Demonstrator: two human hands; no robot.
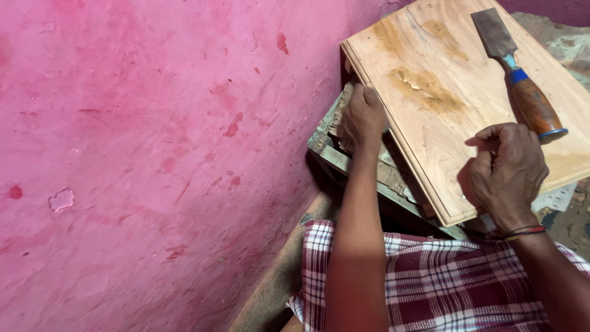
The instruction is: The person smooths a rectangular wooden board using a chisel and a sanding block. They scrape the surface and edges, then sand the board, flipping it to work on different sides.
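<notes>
Left hand [362, 117] is closed on the board [455, 92] edge at 9 o'clock; right hand [507, 175], curled, pinches its 5 o'clock edge. Board lies over a carved frame [332, 150], likely stiff, fairly heavy. Chisel [519, 80] rests on top, loose.

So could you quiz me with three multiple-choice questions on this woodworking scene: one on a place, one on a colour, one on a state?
1. Where does the chisel lie?
A. on the wooden panel
B. on the lap
C. against the wall

2. What colour is the wall?
A. green
B. pink
C. white

3. What is the left hand doing?
A. holding the chisel
B. hanging free
C. gripping the panel's edge

Answers: 1 A, it rests on the board; 2 B, the plaster is pink; 3 C, fingers curl over the left edge.
</notes>
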